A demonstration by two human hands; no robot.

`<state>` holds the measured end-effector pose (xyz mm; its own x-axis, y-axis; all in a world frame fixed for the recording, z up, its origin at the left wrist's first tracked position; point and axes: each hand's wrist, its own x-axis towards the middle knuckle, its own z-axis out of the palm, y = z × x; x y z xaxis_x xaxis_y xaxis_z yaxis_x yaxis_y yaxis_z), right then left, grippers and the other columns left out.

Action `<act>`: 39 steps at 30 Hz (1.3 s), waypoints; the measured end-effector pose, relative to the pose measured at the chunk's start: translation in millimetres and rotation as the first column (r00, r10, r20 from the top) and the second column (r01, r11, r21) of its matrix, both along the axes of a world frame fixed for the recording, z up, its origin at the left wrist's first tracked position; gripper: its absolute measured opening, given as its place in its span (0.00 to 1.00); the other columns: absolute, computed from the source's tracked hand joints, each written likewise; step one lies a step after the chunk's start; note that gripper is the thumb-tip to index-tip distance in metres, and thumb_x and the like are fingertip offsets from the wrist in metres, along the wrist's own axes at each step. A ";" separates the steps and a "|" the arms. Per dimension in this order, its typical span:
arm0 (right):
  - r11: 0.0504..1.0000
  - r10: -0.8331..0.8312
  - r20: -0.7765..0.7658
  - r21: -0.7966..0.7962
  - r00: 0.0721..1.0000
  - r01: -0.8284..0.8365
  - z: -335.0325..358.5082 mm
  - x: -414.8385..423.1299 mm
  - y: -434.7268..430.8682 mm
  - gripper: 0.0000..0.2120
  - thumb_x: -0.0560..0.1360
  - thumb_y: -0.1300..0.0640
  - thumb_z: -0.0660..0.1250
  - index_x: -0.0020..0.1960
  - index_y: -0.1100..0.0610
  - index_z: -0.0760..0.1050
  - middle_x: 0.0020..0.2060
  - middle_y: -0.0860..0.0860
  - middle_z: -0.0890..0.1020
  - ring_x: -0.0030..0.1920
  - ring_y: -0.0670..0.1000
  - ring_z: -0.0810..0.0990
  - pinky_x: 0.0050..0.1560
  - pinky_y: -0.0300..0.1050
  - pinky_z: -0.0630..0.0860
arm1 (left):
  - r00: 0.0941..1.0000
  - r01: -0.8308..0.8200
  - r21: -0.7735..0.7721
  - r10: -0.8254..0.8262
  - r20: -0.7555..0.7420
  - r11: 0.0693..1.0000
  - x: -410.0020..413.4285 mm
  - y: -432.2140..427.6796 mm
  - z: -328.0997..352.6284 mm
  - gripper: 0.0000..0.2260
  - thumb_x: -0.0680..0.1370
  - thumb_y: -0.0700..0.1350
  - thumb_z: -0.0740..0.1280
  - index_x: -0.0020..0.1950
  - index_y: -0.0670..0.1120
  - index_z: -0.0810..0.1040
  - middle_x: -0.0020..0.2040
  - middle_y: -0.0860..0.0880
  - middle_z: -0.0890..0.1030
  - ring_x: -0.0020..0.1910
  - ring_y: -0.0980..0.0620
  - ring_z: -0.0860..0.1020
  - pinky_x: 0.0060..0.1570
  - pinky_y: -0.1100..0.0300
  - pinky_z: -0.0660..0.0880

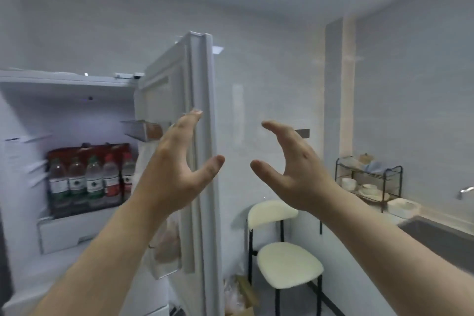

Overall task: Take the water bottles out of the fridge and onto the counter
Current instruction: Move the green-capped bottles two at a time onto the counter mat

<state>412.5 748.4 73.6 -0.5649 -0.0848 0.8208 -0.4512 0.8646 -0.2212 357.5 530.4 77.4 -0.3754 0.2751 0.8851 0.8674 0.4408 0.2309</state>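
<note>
Both hands are raised, spread wide and empty, the left hand before the open fridge door, the right hand beside it; water bottles are ranged on the fridge shelf behind; a cream stool is seen beneath.

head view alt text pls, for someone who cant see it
Two empty hands, left hand and right hand, are raised open by the open fridge door. A row of water bottles stands inside the fridge at left; a cream chair and the counter are at right.
</note>
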 end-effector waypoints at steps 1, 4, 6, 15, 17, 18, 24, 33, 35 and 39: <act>0.999 0.049 -0.007 0.009 0.999 -0.049 2.1 -9.2 -23.7 0.36 0.72 0.35 0.59 0.75 0.51 0.61 0.70 0.48 0.71 0.70 0.46 0.67 0.64 0.38 0.62 | 0.999 -0.049 0.008 0.049 0.002 0.999 -0.2 -25.3 1.0 0.38 0.71 0.62 0.66 0.77 0.51 0.59 0.73 0.57 0.64 0.73 0.58 0.61 0.70 0.62 0.59; 0.985 0.167 -0.021 0.034 0.986 -0.166 6.0 -38.1 -95.6 0.36 0.72 0.35 0.59 0.75 0.53 0.62 0.70 0.49 0.71 0.69 0.46 0.68 0.64 0.36 0.61 | 0.987 -0.160 0.040 0.160 0.024 0.986 -3.6 -101.5 3.2 0.36 0.71 0.58 0.68 0.77 0.52 0.61 0.72 0.59 0.64 0.70 0.66 0.59 0.64 0.80 0.53; 0.971 0.237 -0.039 0.040 0.971 -0.235 7.1 -55.4 -143.0 0.36 0.72 0.36 0.60 0.74 0.54 0.63 0.68 0.49 0.72 0.66 0.43 0.68 0.63 0.31 0.60 | 0.972 -0.232 0.045 0.230 0.043 0.972 -8.6 -151.4 3.3 0.36 0.71 0.56 0.68 0.77 0.52 0.61 0.70 0.61 0.62 0.68 0.69 0.57 0.61 0.82 0.52; 0.912 0.410 -0.004 -0.017 0.912 -0.410 -6.8 -145.0 -336.9 0.33 0.75 0.41 0.65 0.76 0.50 0.60 0.72 0.46 0.68 0.67 0.41 0.65 0.65 0.38 0.62 | 0.896 -0.442 0.088 0.435 0.089 0.893 -59.9 -341.9 -5.2 0.34 0.75 0.51 0.71 0.78 0.49 0.60 0.73 0.57 0.63 0.68 0.65 0.58 0.65 0.68 0.56; 0.906 0.421 0.019 -0.041 0.907 -0.420 -11.9 -163.4 -369.5 0.32 0.76 0.43 0.65 0.76 0.51 0.60 0.72 0.47 0.68 0.68 0.43 0.66 0.66 0.39 0.63 | 0.886 -0.460 0.101 0.449 0.118 0.882 -76.6 -368.3 -9.1 0.32 0.76 0.47 0.70 0.77 0.49 0.60 0.72 0.58 0.63 0.68 0.64 0.58 0.66 0.65 0.56; 0.907 0.419 0.030 -0.047 0.907 -0.418 -13.0 -171.4 -381.3 0.33 0.76 0.43 0.65 0.76 0.52 0.60 0.72 0.47 0.68 0.69 0.44 0.66 0.67 0.40 0.64 | 0.883 -0.464 0.096 0.451 0.129 0.881 -84.4 -376.8 -11.5 0.32 0.77 0.47 0.70 0.77 0.49 0.60 0.70 0.60 0.63 0.68 0.64 0.58 0.66 0.65 0.56; 0.918 0.396 0.063 -0.055 0.916 -0.393 -17.6 -237.1 -422.7 0.32 0.77 0.46 0.66 0.76 0.51 0.60 0.73 0.47 0.67 0.71 0.46 0.65 0.66 0.39 0.62 | 0.870 -0.479 0.074 0.462 0.173 0.874 -145.2 -416.6 -25.6 0.30 0.77 0.48 0.69 0.76 0.52 0.61 0.66 0.65 0.60 0.66 0.68 0.57 0.62 0.73 0.54; 0.932 0.357 0.119 -0.109 0.926 -0.345 -37.4 -386.8 -470.2 0.33 0.77 0.44 0.66 0.77 0.52 0.58 0.74 0.48 0.66 0.73 0.49 0.64 0.69 0.45 0.64 | 0.855 -0.482 0.070 0.452 0.253 0.873 -286.2 -435.7 -42.3 0.31 0.78 0.50 0.68 0.78 0.52 0.58 0.76 0.57 0.63 0.75 0.57 0.59 0.68 0.62 0.58; 0.936 0.346 0.129 -0.118 0.930 -0.332 -38.7 -425.0 -476.4 0.33 0.77 0.43 0.65 0.77 0.51 0.57 0.74 0.47 0.66 0.73 0.49 0.64 0.69 0.46 0.65 | 0.856 -0.474 0.072 0.440 0.272 0.877 -322.9 -437.0 -43.3 0.31 0.78 0.50 0.67 0.78 0.51 0.58 0.77 0.54 0.62 0.76 0.55 0.59 0.71 0.60 0.58; 0.940 0.331 0.168 -0.148 0.929 -0.308 -41.5 -494.2 -486.4 0.32 0.77 0.43 0.65 0.76 0.50 0.58 0.73 0.46 0.67 0.72 0.48 0.65 0.65 0.43 0.65 | 0.844 -0.487 0.094 0.441 0.307 0.868 -394.6 -445.4 -44.9 0.30 0.78 0.50 0.67 0.78 0.51 0.59 0.77 0.53 0.64 0.75 0.54 0.61 0.71 0.57 0.59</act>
